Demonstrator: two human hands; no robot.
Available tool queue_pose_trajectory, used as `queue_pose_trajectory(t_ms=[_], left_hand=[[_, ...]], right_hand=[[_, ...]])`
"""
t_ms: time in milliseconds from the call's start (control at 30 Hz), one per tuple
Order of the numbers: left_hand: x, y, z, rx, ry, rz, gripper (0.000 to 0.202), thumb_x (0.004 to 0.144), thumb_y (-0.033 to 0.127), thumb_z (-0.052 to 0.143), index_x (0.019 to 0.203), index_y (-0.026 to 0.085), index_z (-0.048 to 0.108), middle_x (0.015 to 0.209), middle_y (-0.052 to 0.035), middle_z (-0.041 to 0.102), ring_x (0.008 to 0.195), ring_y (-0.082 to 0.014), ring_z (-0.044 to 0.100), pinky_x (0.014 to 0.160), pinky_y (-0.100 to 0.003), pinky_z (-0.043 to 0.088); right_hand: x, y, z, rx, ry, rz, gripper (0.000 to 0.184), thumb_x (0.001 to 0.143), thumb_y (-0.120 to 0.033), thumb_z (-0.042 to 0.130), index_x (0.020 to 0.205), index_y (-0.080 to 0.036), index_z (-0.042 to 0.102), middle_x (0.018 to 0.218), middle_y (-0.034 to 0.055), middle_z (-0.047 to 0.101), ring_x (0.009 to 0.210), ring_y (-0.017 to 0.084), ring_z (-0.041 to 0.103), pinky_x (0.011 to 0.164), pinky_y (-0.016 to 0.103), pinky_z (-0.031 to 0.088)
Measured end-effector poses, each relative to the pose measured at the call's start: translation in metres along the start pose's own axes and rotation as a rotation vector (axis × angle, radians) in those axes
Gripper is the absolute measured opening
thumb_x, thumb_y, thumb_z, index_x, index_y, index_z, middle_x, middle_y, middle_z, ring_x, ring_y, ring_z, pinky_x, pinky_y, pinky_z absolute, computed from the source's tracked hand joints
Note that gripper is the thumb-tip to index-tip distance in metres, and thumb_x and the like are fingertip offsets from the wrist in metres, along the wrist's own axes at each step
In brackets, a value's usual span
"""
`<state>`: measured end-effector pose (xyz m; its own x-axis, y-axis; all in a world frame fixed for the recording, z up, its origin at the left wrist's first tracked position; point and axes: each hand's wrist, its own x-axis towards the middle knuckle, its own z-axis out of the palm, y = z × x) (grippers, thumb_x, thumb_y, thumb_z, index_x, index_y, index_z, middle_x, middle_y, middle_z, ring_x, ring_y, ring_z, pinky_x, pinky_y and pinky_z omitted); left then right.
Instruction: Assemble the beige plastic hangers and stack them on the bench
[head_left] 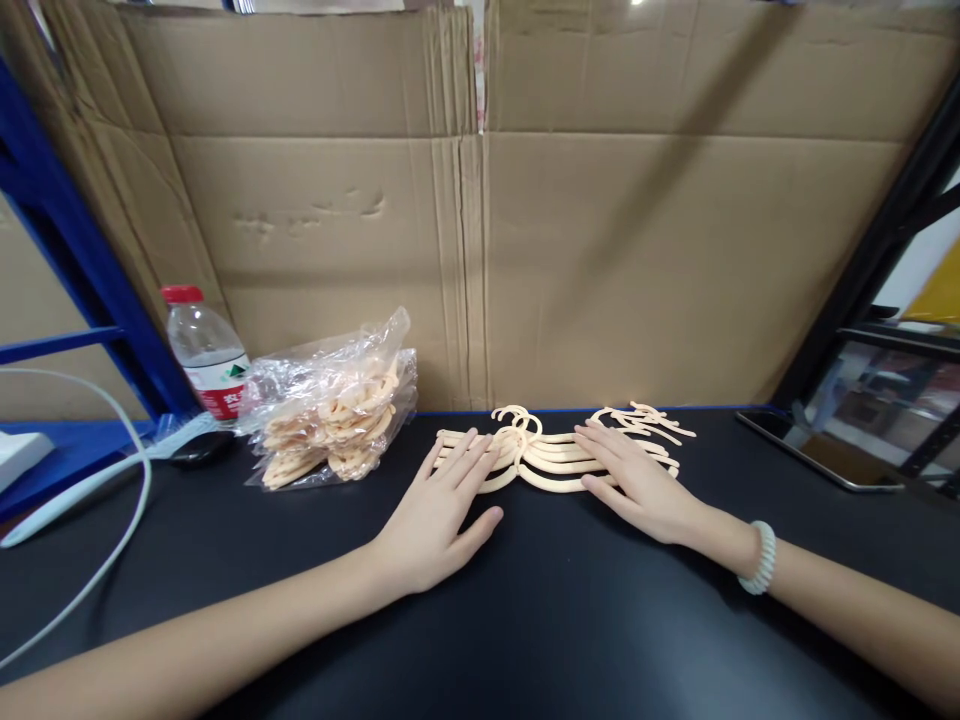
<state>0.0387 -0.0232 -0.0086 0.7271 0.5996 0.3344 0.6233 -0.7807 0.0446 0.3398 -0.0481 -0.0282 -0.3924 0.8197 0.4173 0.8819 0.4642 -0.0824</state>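
Several cream clothes hangers [555, 484] lie together on the black table, arms overlapping and hooks [514, 415] pointing toward the back. Over their left end rests my left hand [435, 525], its fingers stretched out and the thumb apart. My right hand [637, 482] lies flat across their right arms, fingers straight. Neither hand is wrapped around a hanger. Just behind my right hand is a second loose group of thin cream pieces [660, 418], partly covered by that hand.
To the left, a clear plastic bag [337, 400] holds several cream pieces. Beside it stand a red-capped bottle [210, 355] and a dark object [202, 447]. A pale cable [142, 480] curves at far left. A tablet-like device [814, 450] lies right. Cardboard [675, 250] walls the back.
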Motion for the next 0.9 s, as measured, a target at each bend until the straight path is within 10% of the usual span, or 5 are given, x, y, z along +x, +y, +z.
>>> queue_pose_trajectory(t_ms=[200, 500, 733, 900], left_hand=[[-0.019, -0.004, -0.016, -0.107, 0.119, 0.009, 0.027, 0.089, 0.02, 0.047, 0.115, 0.021, 0.053, 0.121, -0.0096, 0.06, 0.116, -0.0264, 0.053, 0.098, -0.044, 0.042], [-0.018, -0.007, -0.015, -0.147, 0.114, -0.128, 0.014, 0.084, 0.015, 0.043, 0.093, 0.022, 0.051, 0.093, -0.005, 0.059, 0.089, -0.024, 0.057, 0.076, -0.039, 0.046], [-0.02, -0.021, -0.007, -0.036, 0.07, -0.16, 0.045, 0.09, 0.027, 0.045, 0.134, 0.018, 0.039, 0.142, -0.0137, 0.046, 0.134, -0.0294, 0.038, 0.108, -0.052, 0.031], [-0.017, -0.031, -0.009, 0.02, -0.222, -0.158, 0.066, 0.096, 0.052, 0.032, 0.15, 0.015, 0.02, 0.156, -0.0133, 0.021, 0.144, -0.0291, 0.016, 0.114, -0.058, 0.015]], right_hand=[[0.0, -0.007, -0.009, 0.031, 0.181, -0.192, 0.027, 0.094, -0.025, 0.045, 0.114, -0.02, 0.061, 0.112, 0.0112, 0.065, 0.112, 0.028, 0.055, 0.096, 0.05, 0.045], [-0.002, -0.011, -0.008, 0.002, 0.178, -0.325, 0.021, 0.09, -0.012, 0.046, 0.101, -0.018, 0.062, 0.095, 0.0091, 0.065, 0.095, 0.025, 0.055, 0.085, 0.043, 0.046], [-0.004, -0.009, -0.009, -0.01, 0.145, -0.253, 0.027, 0.092, -0.018, 0.045, 0.114, -0.02, 0.061, 0.109, 0.0121, 0.064, 0.102, 0.026, 0.058, 0.086, 0.045, 0.05], [-0.009, -0.002, -0.002, -0.087, 0.009, -0.141, 0.07, 0.094, -0.043, 0.046, 0.152, -0.016, 0.015, 0.152, 0.0163, 0.031, 0.14, 0.032, 0.027, 0.109, 0.055, 0.033]])
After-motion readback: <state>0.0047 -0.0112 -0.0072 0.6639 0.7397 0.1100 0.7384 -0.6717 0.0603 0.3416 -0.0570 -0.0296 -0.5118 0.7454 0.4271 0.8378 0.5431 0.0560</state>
